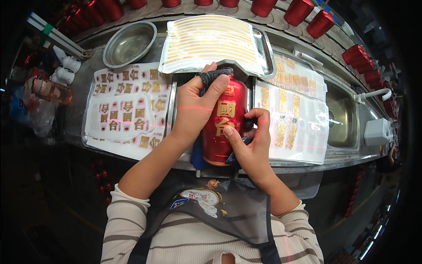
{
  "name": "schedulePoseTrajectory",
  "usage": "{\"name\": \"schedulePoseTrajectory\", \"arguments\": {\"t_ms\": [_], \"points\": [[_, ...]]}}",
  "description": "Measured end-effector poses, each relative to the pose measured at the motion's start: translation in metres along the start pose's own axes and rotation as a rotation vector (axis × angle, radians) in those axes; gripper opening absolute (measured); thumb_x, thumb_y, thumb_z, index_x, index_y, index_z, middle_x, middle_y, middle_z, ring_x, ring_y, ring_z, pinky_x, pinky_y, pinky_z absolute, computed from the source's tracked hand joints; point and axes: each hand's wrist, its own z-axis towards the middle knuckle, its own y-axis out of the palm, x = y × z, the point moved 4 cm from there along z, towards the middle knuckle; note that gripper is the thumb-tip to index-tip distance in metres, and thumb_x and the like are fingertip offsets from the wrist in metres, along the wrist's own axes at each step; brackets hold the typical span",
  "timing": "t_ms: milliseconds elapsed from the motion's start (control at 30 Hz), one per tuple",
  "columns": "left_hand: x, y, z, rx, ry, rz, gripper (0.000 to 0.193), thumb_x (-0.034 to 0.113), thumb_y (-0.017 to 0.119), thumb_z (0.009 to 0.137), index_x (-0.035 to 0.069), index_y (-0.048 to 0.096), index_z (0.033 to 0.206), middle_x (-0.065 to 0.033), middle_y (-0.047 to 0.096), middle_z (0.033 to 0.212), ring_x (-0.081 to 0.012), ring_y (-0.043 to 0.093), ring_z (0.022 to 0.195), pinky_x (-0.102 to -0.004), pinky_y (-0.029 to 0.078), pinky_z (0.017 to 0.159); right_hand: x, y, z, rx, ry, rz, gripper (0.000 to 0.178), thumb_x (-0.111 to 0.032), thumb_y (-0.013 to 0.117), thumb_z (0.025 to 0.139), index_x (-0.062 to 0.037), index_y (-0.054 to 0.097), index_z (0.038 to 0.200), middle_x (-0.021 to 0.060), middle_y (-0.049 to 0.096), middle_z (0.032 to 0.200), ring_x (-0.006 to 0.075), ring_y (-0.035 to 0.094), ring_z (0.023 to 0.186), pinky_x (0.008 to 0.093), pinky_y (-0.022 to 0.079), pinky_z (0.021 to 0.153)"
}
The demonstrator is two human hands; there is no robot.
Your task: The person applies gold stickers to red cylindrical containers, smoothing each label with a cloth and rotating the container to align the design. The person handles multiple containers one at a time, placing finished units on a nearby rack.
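Note:
A shiny red bottle (214, 145) with large gold characters down its front stands in front of me, its top leaning away. My left hand (198, 99) is closed round its shoulder and neck, with a dark wrap on a finger. My right hand (251, 143) grips the lower right side, its thumb pressed on the lower gold character and its fingers curled behind. Dark blue material shows under the right palm; what it is I cannot make out. A blue cloth (196, 155) shows beside the bottle's base.
Sheets of gold decals lie left (127, 112) and right (290, 125). A stack of gold-striped sheets (209, 42) rests on a metal tray behind the bottle. Further out are a metal bowl (130, 44), a sink (343, 125), a white jug (377, 132) and a conveyor with several red bottles (299, 12).

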Motion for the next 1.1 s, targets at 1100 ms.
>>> {"name": "schedulePoseTrajectory", "arguments": {"t_ms": [1100], "points": [[0.011, -0.018, -0.059, -0.318, 0.79, 0.981, 0.041, 0.045, 0.054, 0.098, 0.011, 0.076, 0.089, -0.0169, 0.035, 0.157, -0.0503, 0.028, 0.142, -0.07, 0.006, 0.111, 0.038, -0.044, 0.037, -0.016, 0.437, 0.609, 0.011, -0.01, 0.068, 0.089, -0.0024, 0.062, 0.095, 0.003, 0.063, 0.086, 0.0069, 0.06, 0.081, 0.0205, 0.047, 0.072]]}}
